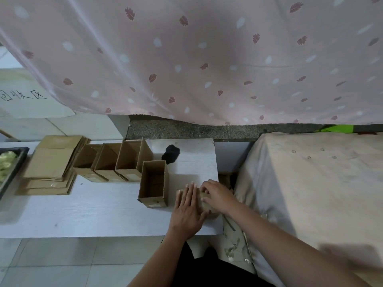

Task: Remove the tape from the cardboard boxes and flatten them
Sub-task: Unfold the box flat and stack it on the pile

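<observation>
A small cardboard box [204, 200] lies at the near right corner of the white table [93, 208], mostly covered by my hands. My left hand [187, 210] rests flat on its top, fingers spread. My right hand [217, 195] bends over the box's right end, fingertips pinching at its top edge; whether they hold tape is hidden. Just left of them stands an open empty box [154, 183]. Three more open boxes [113, 162] stand in a row behind it. A pile of flattened boxes [51, 164] lies at the left.
A black lump [171, 153] sits on the table behind the open box. A dark tray [8, 164] with pale green stuff is at the far left edge. A cloth-covered surface [310, 183] stands to the right. A pink patterned curtain [186, 59] hangs behind.
</observation>
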A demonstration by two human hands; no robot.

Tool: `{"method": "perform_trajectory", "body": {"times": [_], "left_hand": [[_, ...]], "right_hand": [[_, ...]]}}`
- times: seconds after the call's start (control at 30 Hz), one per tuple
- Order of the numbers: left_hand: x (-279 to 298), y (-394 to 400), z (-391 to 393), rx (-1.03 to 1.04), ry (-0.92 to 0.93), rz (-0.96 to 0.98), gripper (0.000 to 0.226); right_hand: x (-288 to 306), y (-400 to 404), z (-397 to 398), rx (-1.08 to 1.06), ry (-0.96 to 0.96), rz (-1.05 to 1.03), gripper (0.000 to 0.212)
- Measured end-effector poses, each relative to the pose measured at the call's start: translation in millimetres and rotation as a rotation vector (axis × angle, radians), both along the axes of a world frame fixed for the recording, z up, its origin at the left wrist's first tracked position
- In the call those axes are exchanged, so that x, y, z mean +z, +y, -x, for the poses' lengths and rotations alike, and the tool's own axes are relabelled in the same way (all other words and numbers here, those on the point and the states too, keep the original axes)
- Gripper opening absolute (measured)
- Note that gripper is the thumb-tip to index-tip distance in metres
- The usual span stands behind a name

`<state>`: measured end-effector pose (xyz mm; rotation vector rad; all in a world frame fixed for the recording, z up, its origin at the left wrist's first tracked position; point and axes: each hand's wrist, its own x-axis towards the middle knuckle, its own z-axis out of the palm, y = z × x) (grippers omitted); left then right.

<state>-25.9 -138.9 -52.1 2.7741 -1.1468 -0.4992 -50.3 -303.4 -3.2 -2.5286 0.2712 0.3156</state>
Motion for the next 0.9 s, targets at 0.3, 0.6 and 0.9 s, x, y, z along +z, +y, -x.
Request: {"method": "perform_trajectory", "body": {"times": [0.3, 0.6, 0.9], "left_hand": [[-2.4, -5.0, 5.3, 0.045, 0.007, -0.039, 0.093], [-3.0, -8.0, 11.3, 0.068, 0.000, -0.014, 0.088], [-8.3, -7.1, 9.8, 0.081, 0.023, -0.042, 0.096]], "right_hand": [[-10.4, 8.4, -2.9, -0.071, -0.014, -0.003, 0.009], [-11.9, 11.9, -0.7, -0.090, -0.018, -0.002, 0.012], [-12.1, 11.1, 1.4, -0.115, -0.036, -0.063, 0.003]]}}
